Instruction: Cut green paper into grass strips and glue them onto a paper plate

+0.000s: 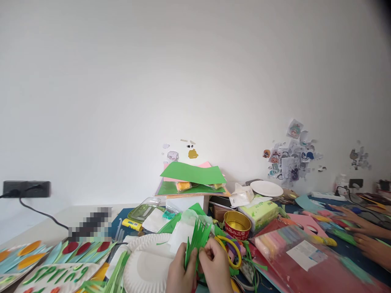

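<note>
A piece of green paper cut into a fringe (199, 237) stands upright between my hands, its strips fanning upward. My left hand (182, 270) is closed on its left side, thumb in front. My right hand (215, 264) pinches its lower right part, with the fingertips partly hidden. Just beyond my right hand lies a yellow loop-shaped handle (234, 255); what it belongs to is hidden. White paper plates (146, 264) lie to the left of my left hand. Loose green paper strips (117, 270) are beside them.
Behind my hands are a red tin (237, 224), a tissue pack (259, 213) and stacked coloured paper (192, 174). A yellow glue stick (132, 225) and a "Spring" craft plate (56, 276) are left. At right lie a plastic-wrapped pack (305, 260) and another person's hands (363, 232).
</note>
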Available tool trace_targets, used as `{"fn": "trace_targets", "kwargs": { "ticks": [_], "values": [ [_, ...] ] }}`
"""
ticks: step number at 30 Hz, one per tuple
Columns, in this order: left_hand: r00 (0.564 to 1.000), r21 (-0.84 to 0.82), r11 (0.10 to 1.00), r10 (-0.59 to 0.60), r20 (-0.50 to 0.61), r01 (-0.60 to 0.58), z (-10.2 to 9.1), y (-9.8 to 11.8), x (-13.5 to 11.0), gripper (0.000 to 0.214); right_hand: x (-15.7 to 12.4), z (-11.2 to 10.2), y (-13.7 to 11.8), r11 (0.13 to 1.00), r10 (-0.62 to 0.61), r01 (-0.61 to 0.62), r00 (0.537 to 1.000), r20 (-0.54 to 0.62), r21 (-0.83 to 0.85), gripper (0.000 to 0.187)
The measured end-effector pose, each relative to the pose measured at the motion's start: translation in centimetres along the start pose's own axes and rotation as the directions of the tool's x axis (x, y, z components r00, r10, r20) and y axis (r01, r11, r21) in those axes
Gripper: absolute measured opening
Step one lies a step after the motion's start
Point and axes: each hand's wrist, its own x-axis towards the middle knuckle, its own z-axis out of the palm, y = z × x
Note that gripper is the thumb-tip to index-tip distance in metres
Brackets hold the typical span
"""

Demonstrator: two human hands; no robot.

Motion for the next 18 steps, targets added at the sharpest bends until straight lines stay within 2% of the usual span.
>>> {"fn": "trace_targets", "kwargs": {
  "ticks": [6, 9, 14, 16, 18],
  "values": [
    [1.000, -0.093, 0.996, -0.011, 0.003, 0.011, -0.4, 1.2, 0.1, 0.056, 0.0, 0.4, -0.2, 0.953, 0.089, -0.102, 0.994, 0.061, 0.284, 0.022],
    [0.999, -0.114, 0.993, -0.025, 0.045, 0.030, -0.7, 1.6, 0.1, 0.057, 0.1, 0.5, -0.2, 0.937, 0.100, -0.122, 0.992, 0.084, 0.327, 0.025],
    [0.990, -0.148, 0.984, -0.081, 0.117, 0.098, -0.5, 1.3, 0.3, 0.054, 0.4, 0.4, 0.3, 0.894, 0.103, -0.180, 0.974, 0.202, 0.410, 0.027],
    [0.982, -0.155, 0.982, -0.082, 0.171, 0.109, -0.4, 1.0, 0.6, 0.050, 0.5, -0.1, 0.2, 0.923, 0.082, -0.123, 0.989, 0.126, 0.365, 0.023],
    [0.970, -0.139, 0.984, -0.076, 0.230, 0.111, -0.3, 0.6, 0.8, 0.044, 0.6, -0.8, -0.2, 0.984, -0.044, 0.049, 0.998, -0.035, 0.170, 0.016]
  ]
}}
